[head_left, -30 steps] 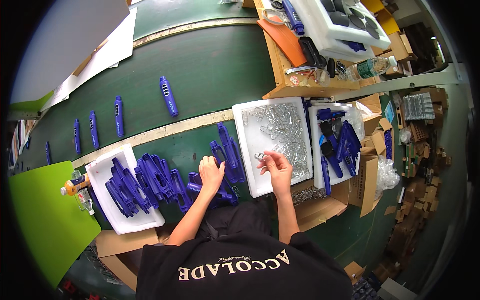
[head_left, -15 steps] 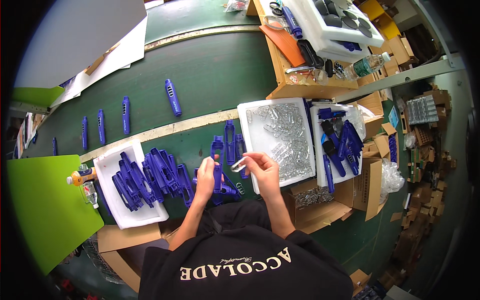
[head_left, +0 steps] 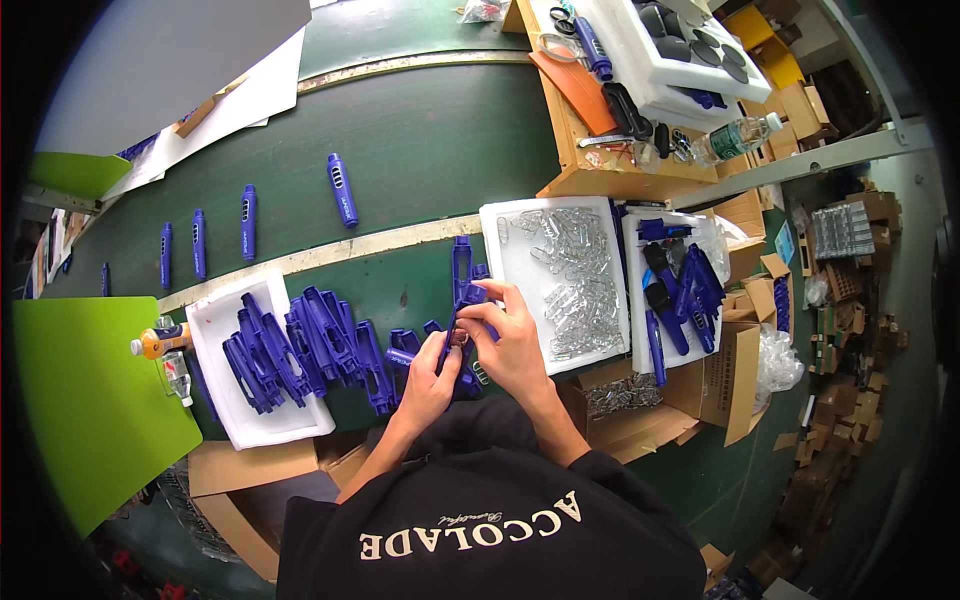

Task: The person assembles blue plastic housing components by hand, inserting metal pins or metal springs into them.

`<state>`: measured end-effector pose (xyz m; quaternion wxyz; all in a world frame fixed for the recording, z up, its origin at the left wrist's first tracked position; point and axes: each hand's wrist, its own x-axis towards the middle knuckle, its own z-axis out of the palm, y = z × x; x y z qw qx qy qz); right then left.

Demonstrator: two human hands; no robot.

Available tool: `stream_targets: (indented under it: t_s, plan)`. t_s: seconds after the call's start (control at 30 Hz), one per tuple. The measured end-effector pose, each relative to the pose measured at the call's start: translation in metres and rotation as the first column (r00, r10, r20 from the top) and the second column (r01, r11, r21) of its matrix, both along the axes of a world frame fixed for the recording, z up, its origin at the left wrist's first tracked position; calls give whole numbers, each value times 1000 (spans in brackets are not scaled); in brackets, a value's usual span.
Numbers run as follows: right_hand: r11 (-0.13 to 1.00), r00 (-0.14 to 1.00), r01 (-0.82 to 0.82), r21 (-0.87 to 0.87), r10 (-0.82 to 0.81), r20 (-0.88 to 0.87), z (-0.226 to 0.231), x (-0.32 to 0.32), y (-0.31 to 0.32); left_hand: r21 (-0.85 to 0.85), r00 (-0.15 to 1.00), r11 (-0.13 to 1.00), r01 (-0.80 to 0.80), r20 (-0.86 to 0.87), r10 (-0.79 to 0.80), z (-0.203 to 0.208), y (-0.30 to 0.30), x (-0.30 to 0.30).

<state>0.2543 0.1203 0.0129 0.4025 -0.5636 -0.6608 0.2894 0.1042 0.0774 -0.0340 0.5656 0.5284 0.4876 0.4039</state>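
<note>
My left hand (head_left: 427, 388) is closed around the lower part of a blue plastic housing (head_left: 471, 296), which leans to the right in front of my body. My right hand (head_left: 510, 333) has its fingers bent against the housing's upper part. The small clear oval piece it held earlier is hidden now. Beyond my hands an open-framed blue housing (head_left: 461, 262) lies on the green bench. More loose blue housings (head_left: 405, 357) lie beside and beneath my hands. To the right, several clear oval pieces (head_left: 580, 290) fill a white foam tray (head_left: 497, 290).
On the left a second foam tray (head_left: 262, 433) holds several blue housings. Spaced-out blue housings (head_left: 342, 190) lie beyond the pale strip. Another tray with blue and black parts (head_left: 690, 285) stands right of the clear pieces. A wooden shelf (head_left: 620, 182) and cardboard boxes (head_left: 640, 435) flank the bench.
My right hand has moved left and brought the clear oval piece to the housing, where it is no longer visible. The housing has tipped over to the right between my hands.
</note>
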Motion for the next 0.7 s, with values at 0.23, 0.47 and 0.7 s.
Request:
stream_targets:
  t_s: [0.23, 0.47, 0.7]
  plan:
    - [949, 792, 123, -290, -270, -548, -23, -10, -20, -300, 941, 954, 23, 328, 81, 6, 6, 12]
    - [872, 752, -25, -488, -306, -584, -17, -6, -26, -268, 951, 962, 60, 307, 26, 11, 5, 14]
    - [955, 905, -38, -293, -92, -415, -42, 0, -24, -292, 945, 946, 143, 325, -43, 20, 7, 15]
